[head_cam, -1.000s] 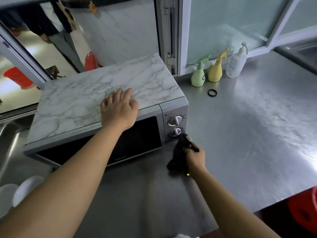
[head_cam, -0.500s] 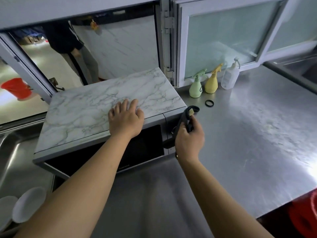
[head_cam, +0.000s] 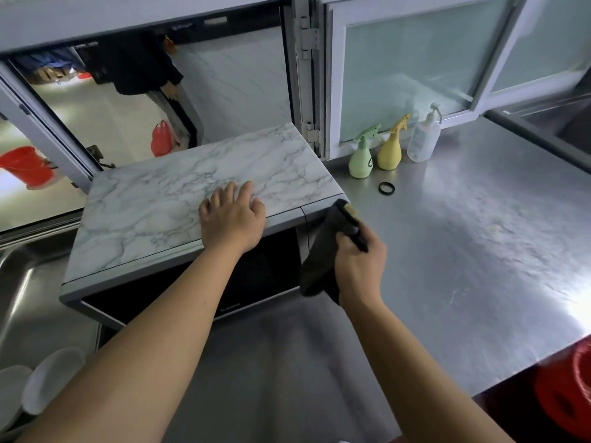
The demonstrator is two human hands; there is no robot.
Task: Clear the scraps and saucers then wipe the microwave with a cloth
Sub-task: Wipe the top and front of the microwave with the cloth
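A microwave (head_cam: 179, 199) with a marble-patterned top and dark glass door stands on the steel counter (head_cam: 479, 257) at the left. My left hand (head_cam: 231, 219) rests flat on its top near the front edge, fingers straight. A dark cloth (head_cam: 323, 254) hangs in front of the microwave's control panel at its front right corner, gripped by my right hand (head_cam: 359, 266); its upper end reaches the top edge. The cloth hides the knobs. White saucers (head_cam: 48, 378) lie in the sink at the bottom left.
Green (head_cam: 360, 159) and yellow (head_cam: 390, 150) spray bottles and a clear pump bottle (head_cam: 423, 140) stand against the window frame behind the microwave's right side. A black ring (head_cam: 386, 188) lies on the counter. A red bin (head_cam: 572, 394) sits below the counter's right edge.
My right hand has lifted the cloth from the counter up to the microwave's front right corner and control panel. My left hand stays on the top.
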